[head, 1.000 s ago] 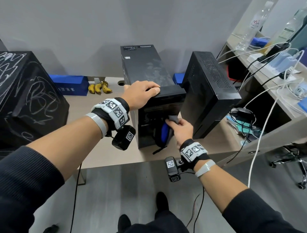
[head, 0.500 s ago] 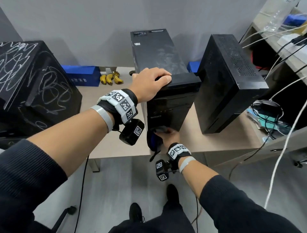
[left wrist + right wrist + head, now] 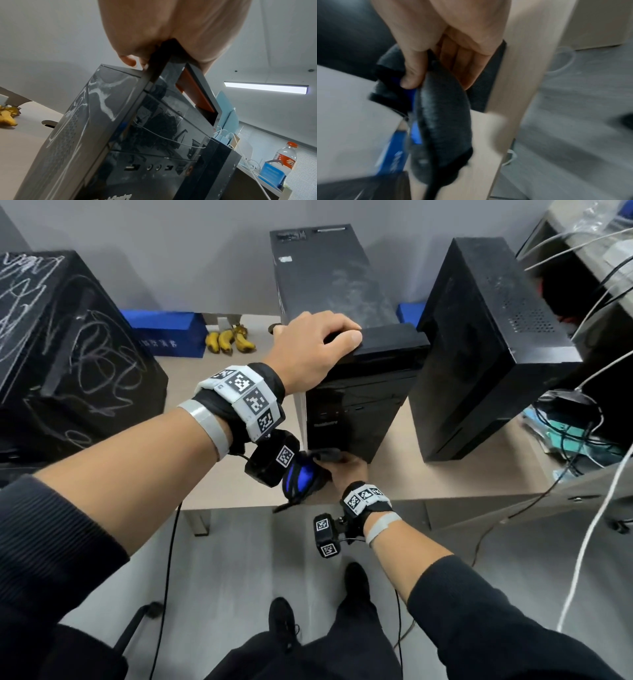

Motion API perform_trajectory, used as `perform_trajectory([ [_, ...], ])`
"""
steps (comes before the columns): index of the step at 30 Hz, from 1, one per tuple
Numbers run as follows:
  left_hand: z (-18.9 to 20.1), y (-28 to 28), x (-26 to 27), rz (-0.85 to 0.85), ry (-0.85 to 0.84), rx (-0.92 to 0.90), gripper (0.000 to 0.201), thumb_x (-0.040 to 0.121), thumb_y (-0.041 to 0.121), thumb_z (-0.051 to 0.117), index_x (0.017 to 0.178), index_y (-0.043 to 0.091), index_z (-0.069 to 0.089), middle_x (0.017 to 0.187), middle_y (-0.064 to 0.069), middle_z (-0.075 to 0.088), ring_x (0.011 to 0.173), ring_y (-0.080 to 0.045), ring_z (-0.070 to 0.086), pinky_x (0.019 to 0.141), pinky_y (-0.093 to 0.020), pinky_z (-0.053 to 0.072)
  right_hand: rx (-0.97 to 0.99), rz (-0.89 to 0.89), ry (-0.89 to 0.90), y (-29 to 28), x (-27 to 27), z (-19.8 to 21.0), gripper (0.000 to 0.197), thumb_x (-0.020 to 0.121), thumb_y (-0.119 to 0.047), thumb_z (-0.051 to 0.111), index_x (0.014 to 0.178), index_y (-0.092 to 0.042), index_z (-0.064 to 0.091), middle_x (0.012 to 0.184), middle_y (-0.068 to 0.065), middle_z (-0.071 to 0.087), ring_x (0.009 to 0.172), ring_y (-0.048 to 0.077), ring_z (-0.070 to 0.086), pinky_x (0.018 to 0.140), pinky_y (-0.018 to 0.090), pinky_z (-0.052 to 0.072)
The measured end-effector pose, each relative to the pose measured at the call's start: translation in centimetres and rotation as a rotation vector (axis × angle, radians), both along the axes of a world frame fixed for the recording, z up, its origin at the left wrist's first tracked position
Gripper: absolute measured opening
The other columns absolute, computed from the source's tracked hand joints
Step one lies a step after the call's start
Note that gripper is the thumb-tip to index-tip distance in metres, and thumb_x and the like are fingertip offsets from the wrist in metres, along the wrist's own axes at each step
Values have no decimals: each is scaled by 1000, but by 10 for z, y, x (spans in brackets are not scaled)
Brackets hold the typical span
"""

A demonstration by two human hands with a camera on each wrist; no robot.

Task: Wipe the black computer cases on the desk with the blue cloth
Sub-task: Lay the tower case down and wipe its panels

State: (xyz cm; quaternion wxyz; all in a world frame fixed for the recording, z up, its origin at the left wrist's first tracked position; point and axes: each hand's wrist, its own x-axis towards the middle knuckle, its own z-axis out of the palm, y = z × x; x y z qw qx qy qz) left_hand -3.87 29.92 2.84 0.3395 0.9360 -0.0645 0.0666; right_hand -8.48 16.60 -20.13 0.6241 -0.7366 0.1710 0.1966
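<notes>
A tall black computer case (image 3: 346,392) stands upright in the middle of the desk (image 3: 236,474), its top dusty. My left hand (image 3: 315,344) grips its front top corner, fingers curled over the edge; the left wrist view shows the glossy front panel (image 3: 154,135) below the palm. At the foot of that front panel my right hand (image 3: 346,467) holds the blue and dark grey cloth (image 3: 301,477), bunched and hanging over the desk edge. In the right wrist view the thumb pinches the cloth (image 3: 440,128). A second black case (image 3: 486,337) stands just to the right.
A large black box with white scribbles (image 3: 65,354) fills the desk's left. Bananas (image 3: 229,340) and a blue box (image 3: 168,332) lie at the back. Cables (image 3: 582,440) and a shelf crowd the right side. My feet (image 3: 284,625) stand on the grey floor below.
My right hand has slid the cloth down the middle case's front from mid-height to its base. The left hand has stayed on the top corner. The head camera has tipped downward.
</notes>
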Motion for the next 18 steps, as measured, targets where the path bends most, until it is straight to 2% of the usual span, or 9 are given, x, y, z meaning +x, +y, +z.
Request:
perform_trajectory([
  [2, 0, 0, 0, 5, -17, 1, 41, 87, 64, 35, 105, 45, 67, 103, 23, 63, 109, -17, 58, 99, -55, 41, -162, 75, 77, -19, 4, -14, 26, 81, -24, 79, 102, -10, 74, 100, 2, 71, 93, 15, 64, 80, 21, 44],
  [4, 1, -1, -1, 3, -20, 2, 41, 87, 64, 35, 104, 45, 67, 102, 22, 64, 108, -18, 58, 98, -54, 41, -236, 120, 80, -28, 7, -16, 31, 84, -29, 76, 110, -13, 72, 110, 2, 71, 100, 16, 63, 79, 16, 41],
  [5, 2, -3, -1, -2, -17, 0, 41, 87, 63, 36, 103, 45, 68, 103, 20, 65, 108, -18, 58, 98, -54, 41, -238, 117, 57, -30, 9, -14, 30, 83, -29, 77, 108, -14, 73, 111, 3, 72, 98, 14, 63, 75, 11, 40],
  [7, 3, -4, -3, -2, -21, -9, 40, 87, 62, 36, 103, 44, 68, 103, 18, 64, 108, -18, 56, 99, -54, 40, -96, 8, -7, -28, 9, -3, 21, 77, -21, 82, 95, -13, 75, 98, 3, 74, 87, 13, 63, 66, 7, 43],
  [9, 5, -4, -4, 1, -22, -20, 40, 87, 61, 37, 104, 43, 69, 102, 17, 64, 108, -18, 54, 100, -54, 39, 85, -151, -76, -24, 9, 12, 19, 65, -19, 89, 77, -15, 74, 80, 0, 73, 77, 16, 65, 71, 19, 53],
  [11, 3, -4, -5, 1, -20, -37, 41, 87, 61, 37, 104, 42, 69, 101, 16, 64, 107, -18, 55, 100, -54, 40, 125, -207, -97, -22, 12, 14, 26, 57, -23, 92, 70, -14, 71, 72, 0, 72, 71, 18, 66, 73, 32, 55],
  [13, 3, -4, -6, 2, -21, -46, 40, 88, 60, 39, 105, 41, 70, 99, 18, 63, 107, -19, 56, 99, -54, 41, -19, -144, -82, -23, 17, 4, 25, 64, -25, 90, 76, -14, 71, 72, -3, 69, 68, 14, 64, 69, 26, 51],
  [15, 3, -3, -6, 2, -30, -48, 38, 91, 56, 41, 108, 38, 70, 99, 21, 61, 106, -18, 56, 100, -51, 41, -227, 38, -23, -30, 21, -14, 28, 71, -37, 84, 87, -17, 73, 81, -7, 72, 76, 10, 67, 69, 20, 49],
  [18, 3, -3, -6, -8, -62, -51, 37, 94, 51, 42, 109, 34, 71, 103, 16, 65, 104, -18, 57, 100, -44, 41, -353, 198, 112, -50, 25, -33, 39, 81, -42, 75, 111, -17, 73, 114, 3, 72, 105, 22, 66, 92, 30, 51],
])
